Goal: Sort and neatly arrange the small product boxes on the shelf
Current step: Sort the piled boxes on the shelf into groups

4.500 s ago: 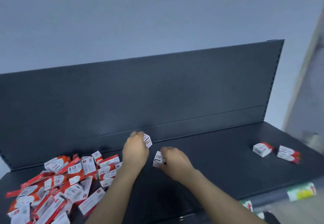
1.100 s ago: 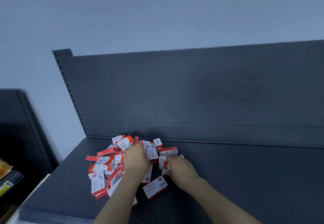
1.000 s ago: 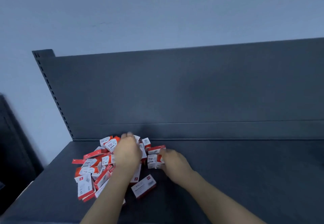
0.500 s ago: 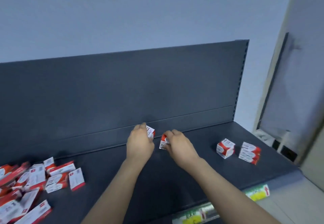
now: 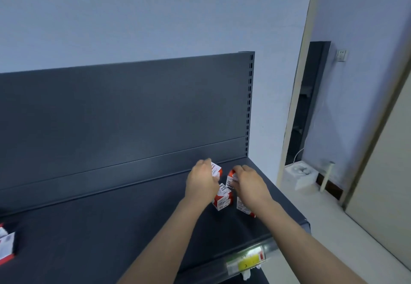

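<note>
My left hand holds a small red-and-white box above the right end of the dark shelf. My right hand holds another such box close beside it. Just below the hands a small box stands on the shelf, and a flatter box lies under my right wrist, partly hidden. At the far left edge, a bit of the loose box pile shows.
The shelf's back panel rises behind the hands. The shelf's right end drops off near a doorway with a white box on the floor. A price-label strip runs along the front edge.
Both hands have carried their boxes to the right, from mid-shelf to just over the boxes standing at the right end. The view has swung right, leaving the pile at the left edge.
</note>
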`<state>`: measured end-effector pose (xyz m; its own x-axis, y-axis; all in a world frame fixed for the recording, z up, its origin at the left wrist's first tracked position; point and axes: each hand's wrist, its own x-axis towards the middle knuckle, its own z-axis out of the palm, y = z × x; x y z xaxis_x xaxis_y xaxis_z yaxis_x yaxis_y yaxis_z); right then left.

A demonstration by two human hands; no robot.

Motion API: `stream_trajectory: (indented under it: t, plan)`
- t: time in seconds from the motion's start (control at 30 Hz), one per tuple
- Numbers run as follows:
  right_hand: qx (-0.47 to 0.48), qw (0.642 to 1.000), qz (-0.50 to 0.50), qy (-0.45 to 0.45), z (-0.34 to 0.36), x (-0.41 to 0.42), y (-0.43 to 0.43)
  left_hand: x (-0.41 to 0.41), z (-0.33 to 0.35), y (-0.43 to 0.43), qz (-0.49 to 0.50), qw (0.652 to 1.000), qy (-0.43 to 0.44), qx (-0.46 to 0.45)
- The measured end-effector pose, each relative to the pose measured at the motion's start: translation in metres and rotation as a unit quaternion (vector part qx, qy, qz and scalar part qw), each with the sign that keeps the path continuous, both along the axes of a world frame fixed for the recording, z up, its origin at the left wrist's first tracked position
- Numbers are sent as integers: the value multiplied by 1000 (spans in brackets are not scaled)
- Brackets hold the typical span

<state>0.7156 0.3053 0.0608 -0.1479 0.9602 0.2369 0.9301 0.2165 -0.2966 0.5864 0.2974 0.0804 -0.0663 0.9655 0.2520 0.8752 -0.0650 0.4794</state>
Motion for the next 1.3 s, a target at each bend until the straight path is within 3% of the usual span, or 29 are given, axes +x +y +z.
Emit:
stream_trajectory:
  t: [0.33, 0.67, 0.77, 0.83, 0.9, 1.03, 1.17, 1.3]
  plan:
    - [-60, 998, -28, -18, -8, 1, 45, -13, -37, 44, 40, 993, -17, -112]
    - [-172, 984, -7, -51, -19, -2, 58, -30, -55, 53, -58, 980, 49, -185]
    - [-187, 979, 5, -79, -15, 0, 57, -40, -47, 47, -56, 981, 28, -182]
    - [-161, 984, 3, -81, -5, -3, 55, -49, -32, 34, -35, 989, 3, -144]
    - [-78, 995, 2, -63, 10, -10, 52, -58, -15, 20, -7, 996, 17, -92]
    - [86, 991, 80, 63, 43, -65, 29, -89, 14, -13, 71, 993, 82, 44]
    - [106, 974, 176, 94, 53, -137, -3, -137, 21, -49, 130, 976, 145, 93]
    - [97, 963, 238, 80, 51, -201, -30, -192, 20, -85, 177, 968, 162, 78]
